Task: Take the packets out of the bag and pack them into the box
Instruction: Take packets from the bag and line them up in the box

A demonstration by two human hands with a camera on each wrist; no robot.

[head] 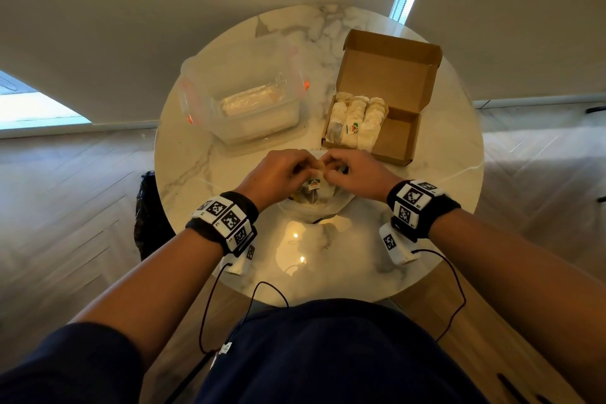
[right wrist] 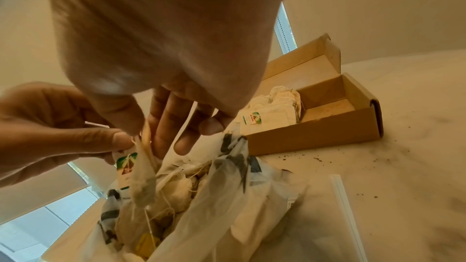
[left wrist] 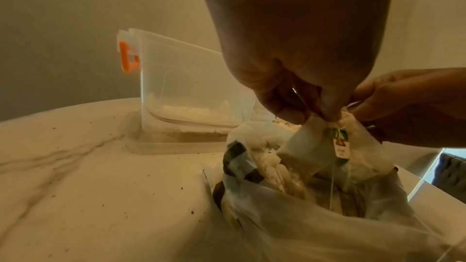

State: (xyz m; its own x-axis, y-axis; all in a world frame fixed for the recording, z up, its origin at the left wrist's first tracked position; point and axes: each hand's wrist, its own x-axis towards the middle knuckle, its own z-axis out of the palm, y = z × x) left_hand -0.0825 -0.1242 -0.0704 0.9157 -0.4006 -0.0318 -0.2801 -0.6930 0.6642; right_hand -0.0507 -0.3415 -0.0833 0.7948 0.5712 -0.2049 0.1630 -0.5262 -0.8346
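A thin plastic bag full of tea-bag packets lies open on the round marble table, near its front. Both hands meet just above the bag's mouth. My left hand and right hand both pinch the top of one white packet, whose green and red tag hangs down on a string. In the right wrist view the same packet dangles above the bag. The cardboard box stands open at the back right, with three rows of packets in its left part.
A clear plastic container with orange clips stands at the back left and holds a zip bag. A black bag hangs beside the table's left edge. Tea crumbs and a white strip lie right of the plastic bag.
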